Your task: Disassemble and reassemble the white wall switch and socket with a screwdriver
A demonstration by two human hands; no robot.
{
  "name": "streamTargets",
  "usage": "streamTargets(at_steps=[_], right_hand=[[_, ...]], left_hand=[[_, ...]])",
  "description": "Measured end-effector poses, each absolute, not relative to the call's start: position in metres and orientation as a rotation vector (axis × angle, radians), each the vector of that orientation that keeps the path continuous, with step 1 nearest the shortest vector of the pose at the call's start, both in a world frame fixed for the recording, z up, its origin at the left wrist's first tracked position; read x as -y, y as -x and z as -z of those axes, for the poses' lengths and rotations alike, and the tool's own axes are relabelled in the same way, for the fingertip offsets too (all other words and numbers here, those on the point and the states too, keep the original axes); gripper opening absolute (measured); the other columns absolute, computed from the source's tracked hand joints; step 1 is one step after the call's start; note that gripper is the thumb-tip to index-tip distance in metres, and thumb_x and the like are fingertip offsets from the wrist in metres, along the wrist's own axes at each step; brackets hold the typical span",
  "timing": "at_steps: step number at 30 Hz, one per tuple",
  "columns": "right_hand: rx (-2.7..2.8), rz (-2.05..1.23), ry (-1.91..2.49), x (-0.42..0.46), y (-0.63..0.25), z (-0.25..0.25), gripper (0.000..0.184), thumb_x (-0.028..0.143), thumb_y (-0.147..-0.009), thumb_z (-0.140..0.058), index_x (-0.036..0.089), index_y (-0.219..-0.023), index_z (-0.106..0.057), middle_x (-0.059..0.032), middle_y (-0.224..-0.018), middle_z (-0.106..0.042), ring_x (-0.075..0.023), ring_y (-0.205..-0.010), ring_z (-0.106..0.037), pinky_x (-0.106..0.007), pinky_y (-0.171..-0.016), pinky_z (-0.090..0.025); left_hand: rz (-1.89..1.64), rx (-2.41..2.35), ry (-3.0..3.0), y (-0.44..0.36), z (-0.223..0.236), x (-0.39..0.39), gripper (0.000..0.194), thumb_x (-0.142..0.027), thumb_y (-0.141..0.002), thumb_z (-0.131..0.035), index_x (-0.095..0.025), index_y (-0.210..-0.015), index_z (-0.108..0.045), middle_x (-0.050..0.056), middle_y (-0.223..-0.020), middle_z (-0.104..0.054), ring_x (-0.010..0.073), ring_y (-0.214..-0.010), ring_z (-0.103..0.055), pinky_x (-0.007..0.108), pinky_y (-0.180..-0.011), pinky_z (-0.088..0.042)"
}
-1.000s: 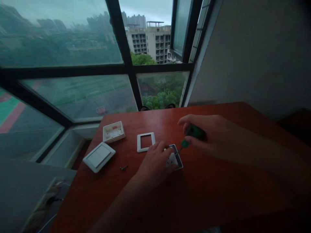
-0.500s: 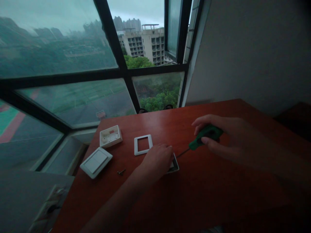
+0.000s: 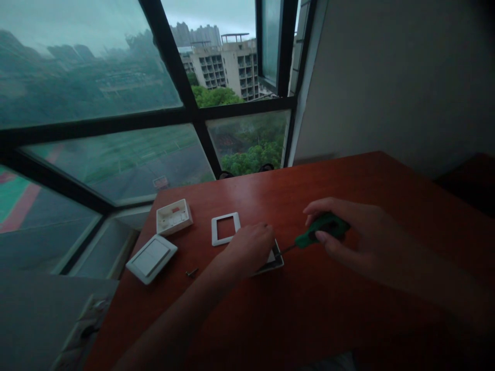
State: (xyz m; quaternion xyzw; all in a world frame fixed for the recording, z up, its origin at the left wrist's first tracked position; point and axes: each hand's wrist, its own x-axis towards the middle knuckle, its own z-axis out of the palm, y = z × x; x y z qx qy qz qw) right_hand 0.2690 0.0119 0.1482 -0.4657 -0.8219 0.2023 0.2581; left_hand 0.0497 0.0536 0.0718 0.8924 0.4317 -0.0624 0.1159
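Note:
My right hand [image 3: 348, 229] is closed around the green handle of a screwdriver [image 3: 323, 229], thumb below and fingers above. The screwdriver's thin shaft points left, and its tip is at the right edge of a wall switch [image 3: 276, 260] with a white rim and dark inner part. My left hand [image 3: 251, 245] is curled over that switch and covers most of it; its fingertips are hidden. Just beyond the left hand lies a white switch frame [image 3: 215, 238] with an open middle. Small screws [image 3: 192, 273] lie left of my forearm.
On the left of the reddish wooden table [image 3: 328, 304] are a white mounting box [image 3: 172, 224], open side up, and another white wall switch [image 3: 152, 258]. Dark-framed windows [image 3: 193, 111] rise beyond the table's far edge. A grey wall [image 3: 386, 87] stands at right.
My right hand and the screwdriver have shifted down and slightly left, with the tip now over the switch's edge. My left hand remains on the switch. The view has moved slightly.

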Motion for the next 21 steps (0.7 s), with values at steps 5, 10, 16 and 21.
streamTargets(at_steps=[5, 10, 16, 21], right_hand=[[2.247, -0.545, 1.279, -0.01, -0.27, -0.149, 0.03, 0.018, -0.084, -0.057, 0.028, -0.112, -0.053, 0.0027, -0.099, -0.068, -0.0126, -0.086, -0.065, -0.025, -0.073, -0.048], [2.238, -0.519, 1.301, -0.009, -0.271, -0.148, 0.03, 0.018, -0.083, -0.057, 0.027, -0.112, -0.054, 0.0004, -0.102, -0.069, -0.0154, -0.089, -0.066, -0.028, -0.076, -0.049], [2.237, -0.524, 1.317, -0.009, -0.275, -0.145, 0.028, 0.021, -0.084, -0.056, 0.028, -0.111, -0.054, 0.0003, -0.102, -0.069, -0.0161, -0.089, -0.067, -0.028, -0.075, -0.051], [2.21, -0.512, 1.35, -0.01, -0.28, -0.142, 0.027, 0.023, -0.085, -0.056, 0.027, -0.111, -0.055, -0.001, -0.102, -0.069, -0.0176, -0.089, -0.067, -0.03, -0.076, -0.052]], left_hand=[[0.118, -1.272, -2.549, -0.049, -0.078, -0.054, 0.014, -0.02, -0.092, -0.045, -0.016, -0.092, -0.059, 0.007, -0.092, -0.066, 0.0196, -0.079, -0.063, 0.028, -0.066, -0.044], [-0.079, -1.294, -2.372, -0.038, -0.082, -0.051, 0.013, -0.018, -0.09, -0.046, -0.018, -0.085, -0.058, 0.002, -0.08, -0.065, 0.0154, -0.07, -0.059, 0.025, -0.059, -0.038], [-0.297, -1.301, -2.363, -0.029, -0.077, -0.037, 0.01, -0.017, -0.089, -0.05, -0.019, -0.094, -0.059, 0.003, -0.091, -0.063, 0.0153, -0.074, -0.058, 0.025, -0.063, -0.04], [-0.255, -1.18, -2.411, -0.041, -0.071, -0.022, 0.013, -0.02, -0.09, -0.054, -0.02, -0.101, -0.061, 0.006, -0.109, -0.059, 0.0187, -0.09, -0.059, 0.029, -0.078, -0.047]])
